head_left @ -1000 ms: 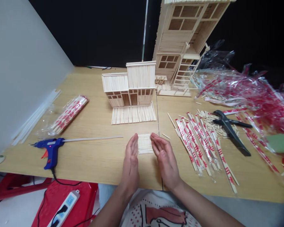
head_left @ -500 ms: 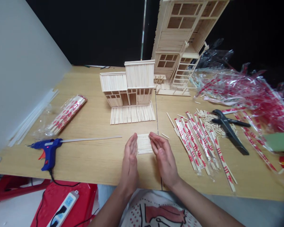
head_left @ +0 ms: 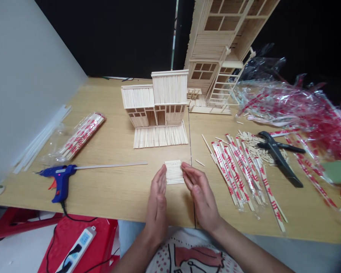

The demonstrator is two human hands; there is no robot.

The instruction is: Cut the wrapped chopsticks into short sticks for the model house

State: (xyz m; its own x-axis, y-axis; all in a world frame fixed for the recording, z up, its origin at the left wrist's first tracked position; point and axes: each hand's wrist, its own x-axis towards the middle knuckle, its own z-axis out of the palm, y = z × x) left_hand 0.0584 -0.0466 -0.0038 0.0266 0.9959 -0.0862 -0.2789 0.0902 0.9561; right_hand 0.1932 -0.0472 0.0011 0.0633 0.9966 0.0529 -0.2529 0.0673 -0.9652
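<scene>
A small panel of short wooden sticks [head_left: 174, 172], laid side by side, lies flat on the table between my hands. My left hand [head_left: 158, 197] stands on edge at the panel's left side, fingers stretched out and held together. On the other side, my right hand [head_left: 200, 189] has its fingertips at the panel's right edge, fingers extended and slightly bent. Neither hand grasps anything. One loose short stick [head_left: 199, 162] lies right of the panel. Behind the panel stands a little stick-built house [head_left: 156, 110] with a slatted deck in front.
A blue glue gun [head_left: 61, 182] with a long glue stick lies left, near bagged chopsticks [head_left: 81, 136] and white glue sticks [head_left: 42, 138]. Wrapped chopsticks [head_left: 230, 174], black cutters [head_left: 281, 159] and crumpled wrappers [head_left: 298, 106] lie right. A taller stick house [head_left: 213, 57] stands behind.
The view has shifted slightly. My hands have drawn a little back toward me at the panel's sides; the panel itself looks unchanged.
</scene>
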